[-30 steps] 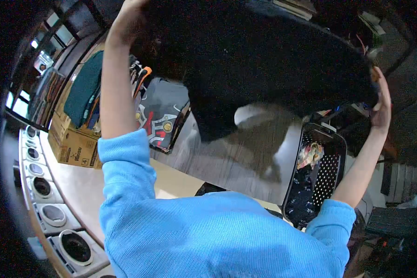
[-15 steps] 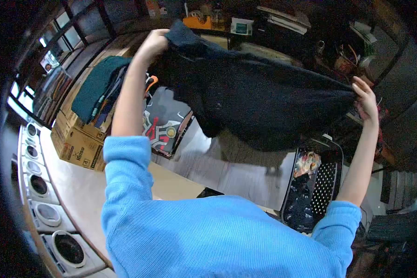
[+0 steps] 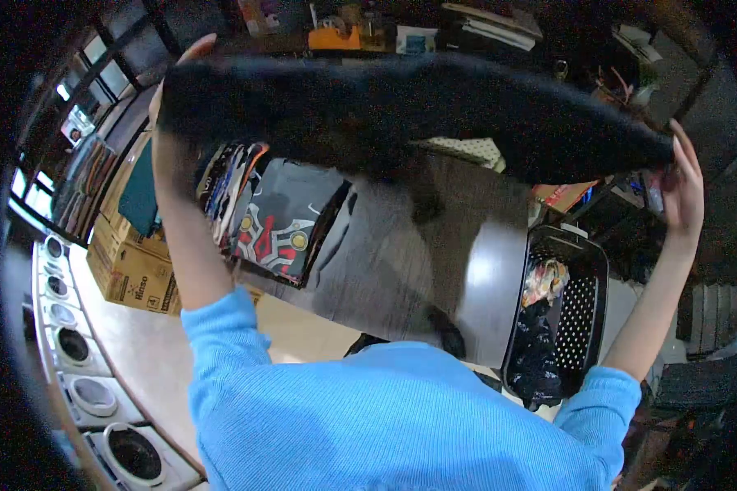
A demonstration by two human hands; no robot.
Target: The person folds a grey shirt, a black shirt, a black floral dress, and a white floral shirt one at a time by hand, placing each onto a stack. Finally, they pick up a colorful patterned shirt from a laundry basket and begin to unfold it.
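Observation:
A black garment point(image 3: 385, 102) is stretched sideways in the air above the grey tabletop point(image 3: 434, 262); its exact kind cannot be made out. My left hand point(image 3: 190, 59) grips its left end, raised high, with the fingers partly hidden by the cloth. At the other end, my right hand point(image 3: 685, 184) pinches the garment's edge between thumb and fingers. Below my left forearm lies a stack of folded clothes topped by a grey printed T-shirt point(image 3: 274, 192). Near my right forearm stands a black laundry basket point(image 3: 604, 282) with crumpled clothes inside.
Green folded cloth point(image 3: 139, 192) rests on a cardboard box point(image 3: 135, 266) at the left. An orange tape dispenser point(image 3: 334, 38) and a white packet point(image 3: 416, 39) are along the back. A row of front-loading washing machines point(image 3: 90, 393) lines the far left.
The garment has risen and been pulled wider and tauter. My left hand has moved up and left, my right hand slightly right. More of the tabletop, T-shirt stack and basket shows.

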